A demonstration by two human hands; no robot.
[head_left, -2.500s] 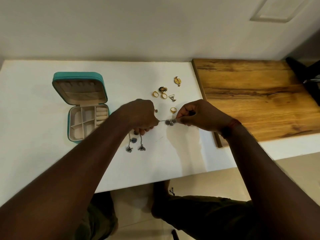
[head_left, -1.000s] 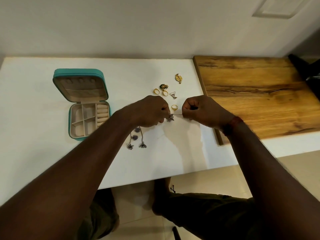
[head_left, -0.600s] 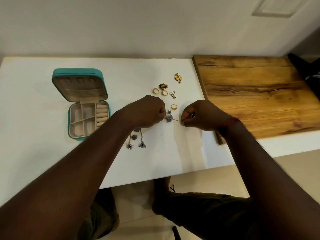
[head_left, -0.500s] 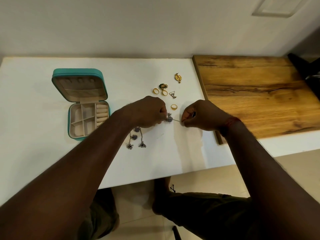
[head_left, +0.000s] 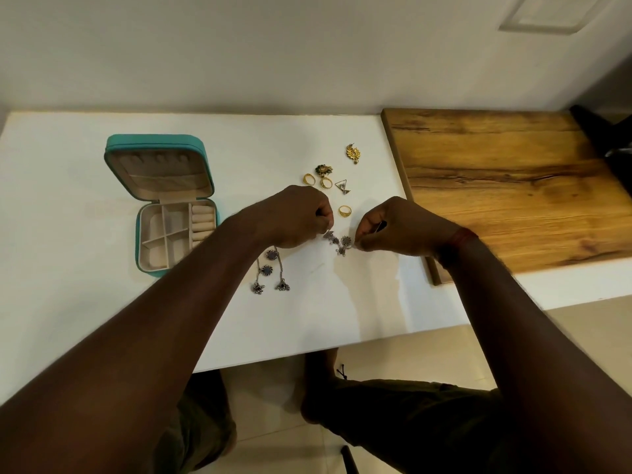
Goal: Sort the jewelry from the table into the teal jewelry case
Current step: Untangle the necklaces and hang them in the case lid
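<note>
Silver charms [head_left: 270, 271] trail on the tabletop [head_left: 102, 319] beneath the left hand [head_left: 297, 217]. It and the right hand [head_left: 400, 227] each pinch a short silver strand [head_left: 338, 242] stretched between them. Gold rings [head_left: 308, 178] lie just beyond, and the teal jewelry case [head_left: 154, 139] sits open to the left.

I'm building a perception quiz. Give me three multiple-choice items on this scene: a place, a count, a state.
1. Where is the teal jewelry case? A) on a chair B) on the white table, left of the left hand C) on a lap
2. How many gold rings lie on the table? A) one B) three C) six
3. The case's lid is: A) open B) zipped shut C) removed

1 B: white tabletop surrounds it. 2 B: two side by side, one nearer the left hand. 3 A: its compartments show.
</note>
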